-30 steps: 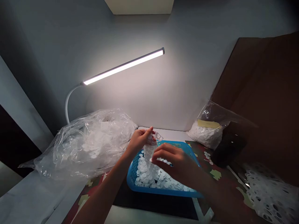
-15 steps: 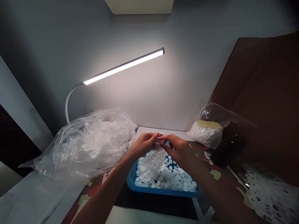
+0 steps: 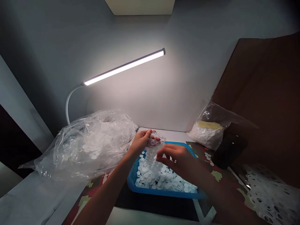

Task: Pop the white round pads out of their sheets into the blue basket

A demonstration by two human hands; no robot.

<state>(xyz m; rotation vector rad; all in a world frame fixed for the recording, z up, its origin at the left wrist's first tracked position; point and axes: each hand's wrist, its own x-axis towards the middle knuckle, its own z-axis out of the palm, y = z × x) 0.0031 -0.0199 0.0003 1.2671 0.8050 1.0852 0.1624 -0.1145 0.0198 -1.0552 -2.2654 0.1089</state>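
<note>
My left hand [image 3: 141, 141] pinches the top of a thin, translucent plastic sheet [image 3: 153, 152] patterned with round holes and discs. Some of its fingers show through the holes. The sheet hangs down over a blue plastic basket [image 3: 164, 192] holding a heap of small white round discs [image 3: 173, 179]. Just right of the sheet is my right hand [image 3: 174, 156], thumb and forefinger pressed together. A tiny white bit shows at those fingertips, too small to name for sure.
A large clear plastic bag [image 3: 93, 147] of white pieces lies left, under a lit lamp [image 3: 124, 67]. At the right are another filled bag [image 3: 206, 134], a dark object [image 3: 229, 147], loose discs [image 3: 208, 158] and a pile of perforated white sheets [image 3: 272, 197].
My right hand has come down and away from my left hand's fingertips. My left hand has shifted slightly left and up, and more of the sheet's upper part now shows.
</note>
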